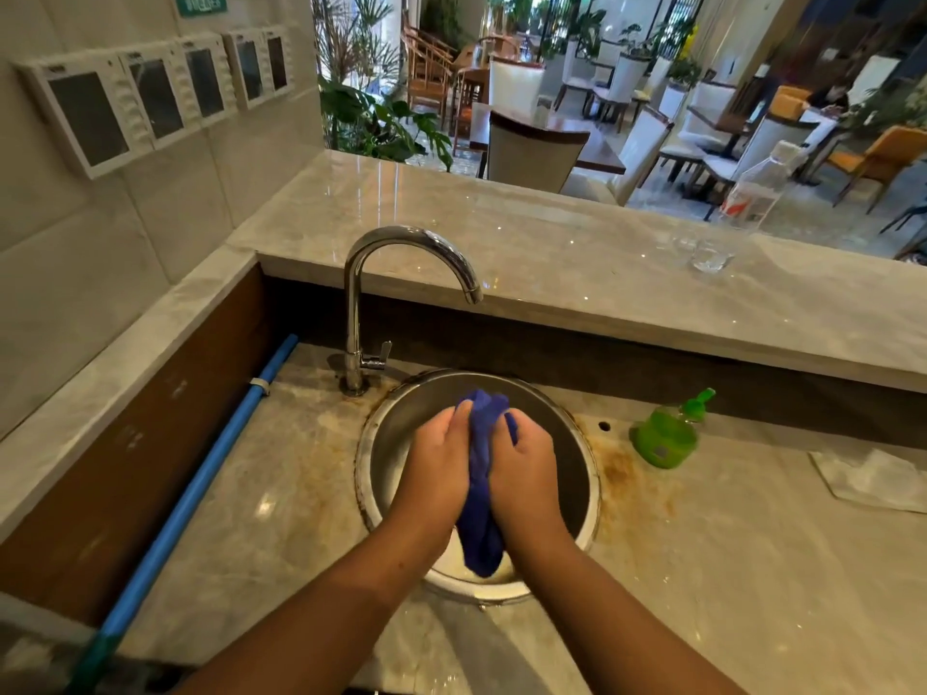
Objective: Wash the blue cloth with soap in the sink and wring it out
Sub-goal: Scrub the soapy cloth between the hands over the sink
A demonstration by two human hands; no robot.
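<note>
Head view: a person's two bare forearms reach over a round metal sink (587, 474) set in a stained marble counter (727, 569).
Blue cloth: the cloth (480, 494) is bunched into a long roll between both hands, above the basin; its upper end sticks out past the fingers and its lower end hangs toward the near rim.
Left hand: the left hand (437, 456) is curled round the cloth's left side, gripping it.
Right hand: the right hand (526, 466) is curled round the cloth's right side, gripping it, just beside the left hand.
Tap: a curved chrome tap (401, 253) stands behind the sink, spout over the basin.
Soap: a green pump bottle (664, 436) sits on the counter right of the sink.
Raised ledge: a drinking glass (710, 253) and a clear plastic bottle (757, 193) stand at the far right.
Left edge: a blue pipe (200, 479) runs along the counter.
</note>
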